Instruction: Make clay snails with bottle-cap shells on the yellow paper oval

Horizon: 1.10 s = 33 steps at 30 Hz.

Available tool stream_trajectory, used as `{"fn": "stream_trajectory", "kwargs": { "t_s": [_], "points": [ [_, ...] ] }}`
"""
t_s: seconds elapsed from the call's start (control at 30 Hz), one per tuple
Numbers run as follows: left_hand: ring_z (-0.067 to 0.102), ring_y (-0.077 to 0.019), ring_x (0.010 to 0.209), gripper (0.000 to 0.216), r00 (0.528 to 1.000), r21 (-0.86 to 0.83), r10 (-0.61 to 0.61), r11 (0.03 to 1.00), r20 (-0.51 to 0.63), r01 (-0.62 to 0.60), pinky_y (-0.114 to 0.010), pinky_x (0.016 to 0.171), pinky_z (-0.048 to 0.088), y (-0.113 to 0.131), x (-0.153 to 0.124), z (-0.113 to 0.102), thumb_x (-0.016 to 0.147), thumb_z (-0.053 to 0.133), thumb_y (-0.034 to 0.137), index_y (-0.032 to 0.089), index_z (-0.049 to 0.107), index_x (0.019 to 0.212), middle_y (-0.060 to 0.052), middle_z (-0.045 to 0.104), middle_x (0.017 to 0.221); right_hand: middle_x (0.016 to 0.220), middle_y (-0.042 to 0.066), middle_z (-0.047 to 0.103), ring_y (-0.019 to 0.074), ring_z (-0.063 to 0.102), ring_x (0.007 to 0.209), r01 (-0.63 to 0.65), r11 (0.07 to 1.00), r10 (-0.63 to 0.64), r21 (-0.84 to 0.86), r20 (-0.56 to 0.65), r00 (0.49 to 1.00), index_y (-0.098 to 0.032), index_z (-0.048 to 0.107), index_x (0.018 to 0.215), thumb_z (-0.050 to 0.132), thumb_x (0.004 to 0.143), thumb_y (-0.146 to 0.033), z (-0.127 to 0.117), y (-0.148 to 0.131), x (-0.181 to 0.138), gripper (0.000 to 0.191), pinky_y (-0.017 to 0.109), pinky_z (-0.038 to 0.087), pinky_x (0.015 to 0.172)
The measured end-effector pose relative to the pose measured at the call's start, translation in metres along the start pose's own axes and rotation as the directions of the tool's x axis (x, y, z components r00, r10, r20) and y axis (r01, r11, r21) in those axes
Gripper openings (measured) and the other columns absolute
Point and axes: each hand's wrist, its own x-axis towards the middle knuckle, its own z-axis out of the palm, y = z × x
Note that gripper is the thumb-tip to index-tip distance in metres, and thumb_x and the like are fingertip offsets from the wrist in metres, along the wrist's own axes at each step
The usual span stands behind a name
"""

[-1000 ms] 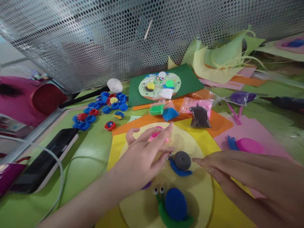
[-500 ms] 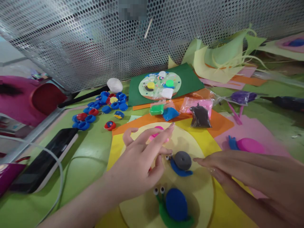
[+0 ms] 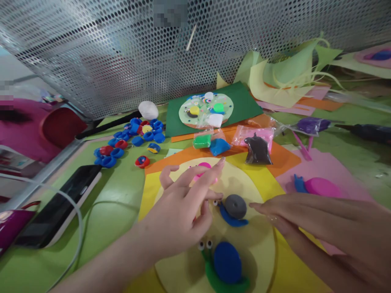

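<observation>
My left hand point(image 3: 186, 207) hovers over a cream paper circle point(image 3: 259, 244) on a yellow sheet, its fingers spread. One fingertip is beside the eyes of a small snail with a blue clay body point(image 3: 233, 221) and a grey shell point(image 3: 235, 206). A pink clay piece point(image 3: 204, 166) is partly covered by the same hand. On the other side of the grey shell, my right hand point(image 3: 324, 224) holds nothing visible, with its fingers stretched out and tips close to the shell. Below them lies a green clay snail point(image 3: 214, 278) with a blue shell point(image 3: 227, 262) and two googly eyes point(image 3: 205, 244).
Bags of green clay point(image 3: 202, 141), blue clay point(image 3: 219, 146) and black clay point(image 3: 258, 149) lie behind the circle. Several blue bottle caps point(image 3: 137, 141) and a phone point(image 3: 61, 207) with a cable are at left. A perforated metal panel point(image 3: 128, 61) stands behind.
Hardly anything differs. My left hand has shifted very slightly to the right in the picture, along with a tiny camera shift; my right hand stays in place.
</observation>
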Motion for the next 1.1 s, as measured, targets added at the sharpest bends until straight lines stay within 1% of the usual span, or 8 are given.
{"fn": "stream_trajectory", "kwargs": {
  "t_s": [0.2, 0.37, 0.5, 0.67, 0.8, 0.9, 1.0, 1.1],
  "points": [
    [0.051, -0.0231, 0.113, 0.073, 0.997, -0.003, 0.022, 1.0, -0.079, -0.022, -0.056, 0.099, 0.016, 0.001, 0.001, 0.0, 0.077, 0.041, 0.006, 0.027, 0.008, 0.139, 0.002, 0.072, 0.091, 0.087, -0.004, 0.069, 0.0142, 0.065, 0.069, 0.013, 1.0, -0.013, -0.009, -0.037, 0.999, -0.03, 0.052, 0.096, 0.038, 0.088, -0.026, -0.001, 0.0, -0.002, 0.017, 0.021, 0.049, 0.052],
    [0.048, -0.0242, 0.117, 0.071, 0.999, -0.023, 0.003, 1.0, -0.038, -0.004, -0.053, 0.096, 0.026, 0.001, 0.0, 0.0, 0.078, 0.04, 0.007, 0.028, 0.01, 0.139, 0.0, 0.07, 0.101, 0.086, -0.003, 0.07, 0.0137, 0.065, 0.068, 0.024, 1.0, -0.024, 0.009, -0.052, 0.998, -0.03, 0.054, 0.095, 0.041, 0.087, -0.026, 0.001, 0.0, -0.002, 0.016, 0.02, 0.049, 0.052],
    [0.048, -0.0221, 0.117, 0.069, 0.987, -0.057, -0.04, 0.998, -0.154, 0.031, -0.046, 0.098, 0.029, -0.003, -0.005, -0.002, 0.081, 0.042, 0.01, 0.024, 0.009, 0.14, -0.001, 0.07, 0.101, 0.082, -0.005, 0.07, 0.012, 0.065, 0.062, -0.003, 1.0, 0.004, 0.021, -0.053, 0.999, -0.03, 0.057, 0.092, 0.041, 0.087, -0.028, -0.002, 0.001, 0.002, 0.017, 0.019, 0.048, 0.047],
    [0.054, -0.0234, 0.111, 0.058, 0.969, -0.02, -0.056, 0.998, -0.242, 0.053, -0.049, 0.098, 0.029, -0.009, -0.017, -0.001, 0.083, 0.04, 0.012, 0.022, 0.019, 0.136, -0.002, 0.072, 0.092, 0.074, -0.003, 0.069, 0.0111, 0.061, 0.047, -0.063, 0.998, 0.064, 0.009, -0.114, 0.991, -0.025, 0.061, 0.079, 0.039, 0.088, -0.03, -0.005, 0.006, 0.012, 0.024, 0.019, 0.045, 0.037],
    [0.054, -0.0231, 0.111, 0.052, 0.961, 0.111, 0.091, 0.992, -0.259, -0.064, -0.046, 0.097, 0.033, -0.007, -0.022, 0.004, 0.081, 0.038, 0.008, 0.02, 0.031, 0.13, -0.005, 0.069, 0.101, 0.082, -0.001, 0.07, 0.011, 0.059, 0.044, -0.19, 0.981, 0.186, -0.028, -0.108, 0.977, -0.025, 0.061, 0.09, 0.042, 0.085, -0.032, -0.002, 0.017, 0.018, 0.021, 0.021, 0.044, 0.037],
    [0.054, -0.0207, 0.11, 0.047, 0.916, 0.247, 0.272, 0.948, -0.295, -0.202, -0.043, 0.1, 0.029, -0.002, -0.025, 0.008, 0.079, 0.038, 0.003, 0.018, 0.042, 0.123, -0.005, 0.066, 0.108, 0.083, 0.001, 0.067, 0.0109, 0.058, 0.048, -0.271, 0.96, 0.267, -0.066, -0.063, 0.962, -0.024, 0.06, 0.095, 0.043, 0.083, -0.031, -0.003, 0.028, 0.022, 0.022, 0.022, 0.046, 0.042],
    [0.056, -0.0194, 0.105, 0.044, 0.859, 0.343, 0.388, 0.899, -0.334, -0.273, -0.041, 0.103, 0.025, 0.004, -0.027, 0.009, 0.078, 0.039, 0.002, 0.015, 0.047, 0.119, -0.004, 0.069, 0.097, 0.094, 0.004, 0.064, 0.0144, 0.06, 0.057, -0.353, 0.93, 0.348, -0.106, -0.063, 0.936, -0.022, 0.057, 0.102, 0.04, 0.082, -0.035, -0.002, 0.039, 0.026, 0.029, 0.029, 0.05, 0.053],
    [0.06, -0.0189, 0.09, 0.039, 0.813, 0.395, 0.446, 0.87, -0.375, -0.295, -0.041, 0.099, 0.03, 0.007, -0.028, 0.01, 0.078, 0.04, 0.003, 0.012, 0.05, 0.115, -0.004, 0.069, 0.083, 0.099, 0.008, 0.062, 0.0203, 0.062, 0.074, -0.362, 0.923, 0.351, -0.134, -0.096, 0.931, -0.02, 0.055, 0.104, 0.039, 0.083, -0.037, 0.004, 0.049, 0.028, 0.032, 0.035, 0.052, 0.064]
  ]
}}
